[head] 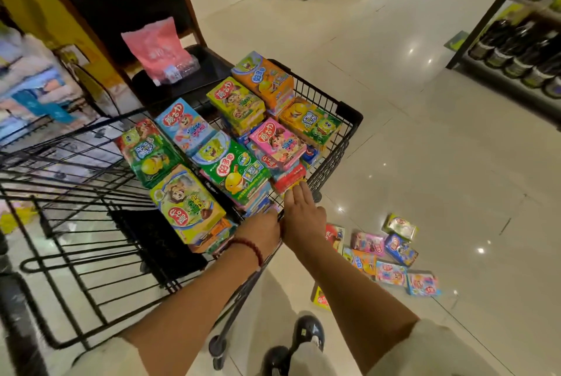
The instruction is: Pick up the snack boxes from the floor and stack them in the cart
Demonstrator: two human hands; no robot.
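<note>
Stacks of snack boxes (pixel 233 169) fill the cart (pixel 349 120); several boxes on the floor (pixel 391 254) remain as both hands, left hand (pixel 262 228) and right hand (pixel 302 211), press flat on the newest stack, holding nothing.

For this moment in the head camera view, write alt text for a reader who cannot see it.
Both hands, left and right, reach over the rim of a black wire cart, settling a red box among stacked snack boxes. More boxes lie scattered on the tiled floor beside the cart.

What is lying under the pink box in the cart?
Under the pink box lie more stacked boxes: blue ones and a red box. How deep the stack goes is hidden.
</note>
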